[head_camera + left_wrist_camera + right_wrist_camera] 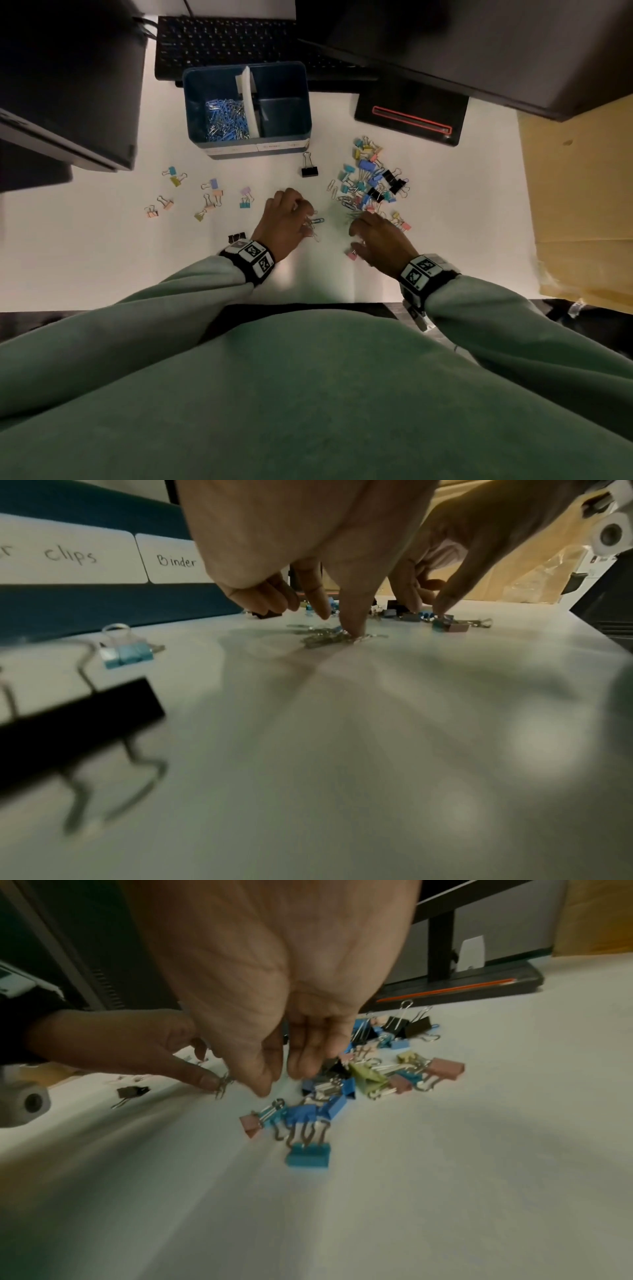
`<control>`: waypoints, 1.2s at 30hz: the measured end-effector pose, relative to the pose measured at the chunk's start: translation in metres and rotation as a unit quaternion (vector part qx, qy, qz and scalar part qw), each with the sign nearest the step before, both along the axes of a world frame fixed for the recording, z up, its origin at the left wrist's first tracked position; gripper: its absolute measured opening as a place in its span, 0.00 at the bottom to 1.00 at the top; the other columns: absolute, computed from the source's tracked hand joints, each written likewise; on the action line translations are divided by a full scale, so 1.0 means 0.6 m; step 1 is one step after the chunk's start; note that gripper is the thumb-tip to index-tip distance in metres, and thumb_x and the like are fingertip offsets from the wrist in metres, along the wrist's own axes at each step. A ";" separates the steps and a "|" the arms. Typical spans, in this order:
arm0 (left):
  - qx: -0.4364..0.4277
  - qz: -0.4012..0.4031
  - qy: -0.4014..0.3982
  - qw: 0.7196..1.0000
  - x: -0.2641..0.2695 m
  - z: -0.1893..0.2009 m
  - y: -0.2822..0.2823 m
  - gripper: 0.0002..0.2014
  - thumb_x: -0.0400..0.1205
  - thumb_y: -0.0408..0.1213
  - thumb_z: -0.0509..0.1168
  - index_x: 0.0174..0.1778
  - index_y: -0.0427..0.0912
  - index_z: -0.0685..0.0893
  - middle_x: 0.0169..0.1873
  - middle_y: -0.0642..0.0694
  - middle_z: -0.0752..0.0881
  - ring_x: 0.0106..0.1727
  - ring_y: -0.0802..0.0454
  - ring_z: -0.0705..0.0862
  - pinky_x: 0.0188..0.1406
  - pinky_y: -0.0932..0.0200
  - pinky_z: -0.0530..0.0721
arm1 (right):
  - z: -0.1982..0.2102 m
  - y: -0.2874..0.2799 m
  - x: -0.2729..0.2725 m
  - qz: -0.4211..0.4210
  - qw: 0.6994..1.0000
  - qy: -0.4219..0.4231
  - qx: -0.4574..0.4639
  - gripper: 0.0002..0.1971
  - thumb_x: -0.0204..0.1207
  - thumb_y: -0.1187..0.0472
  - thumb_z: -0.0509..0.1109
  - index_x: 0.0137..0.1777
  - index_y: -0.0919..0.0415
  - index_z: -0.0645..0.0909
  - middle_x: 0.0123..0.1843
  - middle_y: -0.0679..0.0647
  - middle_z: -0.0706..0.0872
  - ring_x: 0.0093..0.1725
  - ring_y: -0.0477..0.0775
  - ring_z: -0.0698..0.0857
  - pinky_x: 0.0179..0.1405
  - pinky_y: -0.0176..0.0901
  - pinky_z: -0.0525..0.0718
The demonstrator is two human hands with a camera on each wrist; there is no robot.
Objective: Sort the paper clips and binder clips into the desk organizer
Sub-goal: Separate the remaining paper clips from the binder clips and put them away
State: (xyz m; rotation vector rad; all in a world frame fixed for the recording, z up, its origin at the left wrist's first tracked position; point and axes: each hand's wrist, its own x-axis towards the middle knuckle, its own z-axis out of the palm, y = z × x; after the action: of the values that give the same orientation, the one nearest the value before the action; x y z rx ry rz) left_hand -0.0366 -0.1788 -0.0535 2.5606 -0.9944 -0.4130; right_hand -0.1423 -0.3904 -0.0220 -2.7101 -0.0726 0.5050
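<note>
Desk organizer (219, 102), blue, two compartments parted by a white divider (249, 102), labelled "clips" and "Binder" on its near wall; it serves as landmark for all below. Left compartment: paper clips (224, 120), blue and silver, already sorted; right compartment looks empty, so binder clips appear not yet begun. Near and left of the organizer: scattered pastel binder clips (209, 198), spread apart, likely culled from the heap. Just before its right corner: one black binder clip (309, 169), standing alone. Near and right of the organizer: mixed heap (371, 181) of binder clips and paper clips, the unsorted stock. Left hand (286, 219), directly before the organizer: fingers bent down, tips pressing a small bunch of loose paper clips (329, 638) against the desk (102, 257), seemingly gathering them for one lift. Right hand (378, 236), at the heap's near edge: fingers drawn together, pointing down; whether it pinches a clip cannot be told.
</note>
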 end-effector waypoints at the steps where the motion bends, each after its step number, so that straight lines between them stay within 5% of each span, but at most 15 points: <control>1: -0.007 -0.014 -0.013 1.000 0.006 -0.001 -0.009 0.18 0.70 0.39 0.74 0.56 0.41 0.84 0.56 0.39 0.79 0.54 0.38 0.77 0.51 0.47 0.76 | -0.001 -0.001 0.005 -0.020 1.000 -0.018 -0.008 0.11 0.75 0.60 0.72 0.55 0.62 0.81 0.60 0.59 0.81 0.57 0.62 0.82 0.50 0.51 0.83; 7: 0.070 -0.080 0.005 0.994 0.013 0.002 -0.089 0.29 0.82 0.34 0.62 0.80 0.37 0.65 0.78 0.37 0.66 0.76 0.37 0.67 0.72 0.42 0.69 | -0.004 0.010 0.066 -0.104 0.992 -0.051 -0.052 0.15 0.77 0.66 0.68 0.64 0.63 0.80 0.61 0.62 0.81 0.55 0.67 0.84 0.49 0.55 0.86; 10: 0.106 -0.108 -0.010 0.988 0.011 -0.010 -0.065 0.29 0.83 0.35 0.61 0.80 0.37 0.63 0.81 0.39 0.63 0.79 0.38 0.65 0.73 0.42 0.68 | -0.012 0.003 0.092 -0.131 0.990 -0.027 -0.044 0.12 0.81 0.66 0.62 0.62 0.62 0.80 0.60 0.61 0.82 0.54 0.65 0.85 0.51 0.55 0.85; 15: 0.083 -0.131 0.004 0.988 -0.007 -0.007 -0.030 0.28 0.83 0.36 0.62 0.79 0.37 0.65 0.81 0.40 0.63 0.79 0.39 0.66 0.73 0.41 0.70 | -0.030 -0.023 0.098 -0.217 0.976 0.007 0.028 0.06 0.81 0.61 0.60 0.48 0.58 0.79 0.49 0.55 0.85 0.45 0.57 0.85 0.39 0.44 0.81; 21: 0.095 -0.151 0.019 0.984 -0.019 0.000 -0.116 0.29 0.85 0.36 0.57 0.82 0.39 0.57 0.83 0.42 0.57 0.82 0.43 0.59 0.79 0.41 0.62 | -0.019 -0.044 0.079 -0.292 0.953 -0.007 0.084 0.09 0.81 0.59 0.62 0.54 0.58 0.82 0.56 0.58 0.84 0.49 0.60 0.85 0.47 0.50 0.84; 25: 0.116 -0.166 -0.005 0.979 -0.020 -0.010 -0.089 0.29 0.86 0.37 0.56 0.83 0.40 0.54 0.84 0.43 0.52 0.83 0.44 0.55 0.80 0.43 0.57 | -0.012 -0.036 0.053 -0.208 0.976 -0.024 0.055 0.11 0.79 0.54 0.68 0.57 0.58 0.76 0.58 0.54 0.78 0.45 0.55 0.81 0.41 0.45 0.79; 28: 0.115 -0.176 -0.012 0.978 -0.020 -0.013 -0.042 0.29 0.85 0.38 0.57 0.83 0.40 0.57 0.84 0.43 0.51 0.84 0.42 0.54 0.81 0.42 0.56 | -0.020 -0.027 0.033 -0.129 0.992 0.002 0.012 0.14 0.79 0.53 0.68 0.62 0.57 0.76 0.63 0.54 0.77 0.53 0.57 0.83 0.45 0.47 0.80; 36: 0.045 -0.206 -0.059 0.976 -0.040 -0.011 -0.076 0.29 0.81 0.36 0.63 0.79 0.39 0.67 0.82 0.42 0.61 0.81 0.41 0.62 0.80 0.40 0.60 | -0.017 -0.040 0.031 -0.208 0.976 -0.011 0.061 0.10 0.83 0.57 0.62 0.58 0.58 0.82 0.61 0.55 0.82 0.52 0.57 0.84 0.45 0.39 0.74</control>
State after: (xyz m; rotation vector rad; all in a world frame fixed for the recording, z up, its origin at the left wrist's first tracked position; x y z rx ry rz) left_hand -0.0605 -0.2241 -0.0604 2.4718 -1.5944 -0.4259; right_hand -0.1236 -0.4143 -0.0323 -2.5107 0.4335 0.3314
